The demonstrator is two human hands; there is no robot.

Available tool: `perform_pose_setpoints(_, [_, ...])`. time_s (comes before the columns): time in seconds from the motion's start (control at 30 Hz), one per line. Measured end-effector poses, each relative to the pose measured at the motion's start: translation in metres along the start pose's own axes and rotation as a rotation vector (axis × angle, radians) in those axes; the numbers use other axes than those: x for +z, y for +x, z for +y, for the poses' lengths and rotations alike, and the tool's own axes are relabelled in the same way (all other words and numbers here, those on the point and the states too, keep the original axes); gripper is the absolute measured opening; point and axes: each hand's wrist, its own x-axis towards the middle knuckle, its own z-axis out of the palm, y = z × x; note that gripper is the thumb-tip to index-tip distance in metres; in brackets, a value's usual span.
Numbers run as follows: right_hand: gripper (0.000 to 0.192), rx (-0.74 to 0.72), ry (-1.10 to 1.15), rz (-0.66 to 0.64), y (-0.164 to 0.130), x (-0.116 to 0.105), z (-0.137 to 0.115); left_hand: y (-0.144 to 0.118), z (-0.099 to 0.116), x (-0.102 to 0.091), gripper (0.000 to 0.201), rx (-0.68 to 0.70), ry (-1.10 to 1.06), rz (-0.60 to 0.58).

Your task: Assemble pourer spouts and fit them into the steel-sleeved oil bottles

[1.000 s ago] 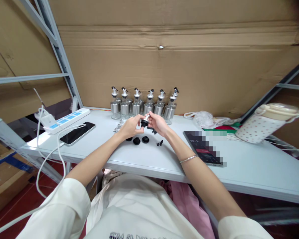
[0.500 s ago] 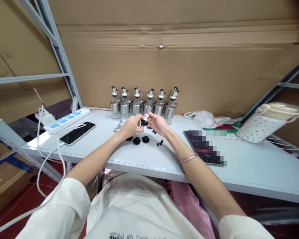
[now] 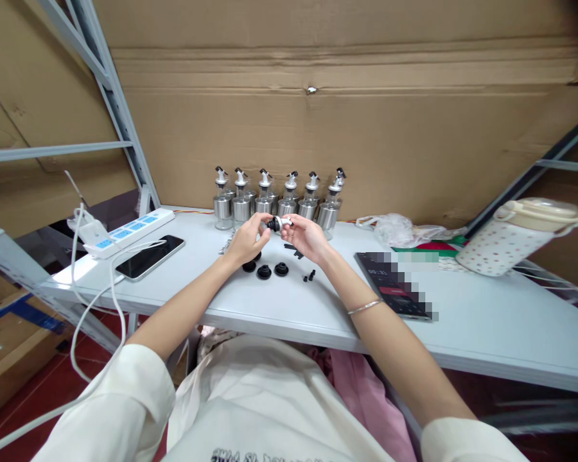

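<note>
A bottle pourer with a black ribbed stopper and a silver-white spout [image 3: 280, 223] lies almost level between my hands, above the table. My right hand [image 3: 309, 238] is closed on its spout end, fingers pinched. The stopper points to my left hand [image 3: 248, 242], whose thumb and fingers are spread around the stopper's tip; whether they touch it is hard to see. Below lie several black stoppers [image 3: 264, 272], partly hidden by my left hand. Small black plugs [image 3: 312, 276] and thin black pieces [image 3: 297, 254] lie under my right hand. Clear parts [image 3: 226, 245] sit behind my left hand.
Steel-and-glass bottles [image 3: 241, 209] with pourers stand in rows at the back, before a cardboard wall [image 3: 347, 128]. A phone [image 3: 150, 258] and power strip [image 3: 130, 232] lie left. A tablet-like device [image 3: 390, 282], plastic bag [image 3: 397, 230] and dotted jug [image 3: 505, 240] are right.
The pourer has tipped from upright to nearly level, its stopper pointing left. My left thumb and fingers have spread apart. My right hand still grips the spout.
</note>
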Motion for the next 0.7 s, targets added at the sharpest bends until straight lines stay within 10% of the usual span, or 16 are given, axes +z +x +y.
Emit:
perform_pose_setpoints(0.43, [0.018,-0.043,-0.180,0.039,0.0017,-0.0017,0.0042,0.0005,-0.0013,0.0012,0.018,0.072,-0.018,0.020])
perform_pose_setpoints(0.7, [0.036,-0.116,-0.297,0.004,0.0010,-0.0036,0.0075,0.0049,0.0013,0.0009,0.016,-0.256,-0.271,0.032])
